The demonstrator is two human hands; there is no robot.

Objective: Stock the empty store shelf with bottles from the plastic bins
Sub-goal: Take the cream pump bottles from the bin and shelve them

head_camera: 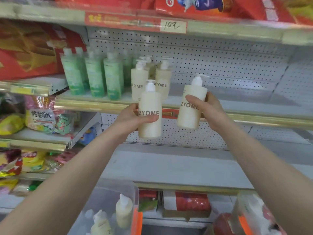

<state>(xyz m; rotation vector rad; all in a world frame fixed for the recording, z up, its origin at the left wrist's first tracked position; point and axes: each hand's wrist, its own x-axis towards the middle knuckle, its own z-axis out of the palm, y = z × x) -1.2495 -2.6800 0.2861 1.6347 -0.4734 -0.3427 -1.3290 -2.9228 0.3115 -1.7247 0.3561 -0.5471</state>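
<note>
shelf [245,97]: the one being filled. Its left end has stock, and everything right of the cream bottles is bare board back to the pegboard.
left bin [108,189]: clear plastic, down at the bottom edge of view. It has at least two cream pump bottles [123,211] in it. Could be more, it's blurry.
right bin [242,206]: also clear. There's white and red stuff inside but I can't tell what.
green bottles [94,77]: a few rows deep at the shelf's left end.
shelved ZYOME bottles [138,82]: two visible, right beside the green ones, labels facing out.
left bottle [149,109]: upright, held just in front of the shelf's front edge, not down yet.
right bottle [191,106]: same deal, but tilted with the pump leaning right.
left hand [133,119]: fingers wrapped round the left bottle's middle.
right hand [208,109]: thumb and fingers curled round the right bottle.
how I'd do it: straighten the right one and lift both over the front edge. Then set them next to the two cream ones, labels out, without knocking those.
</note>
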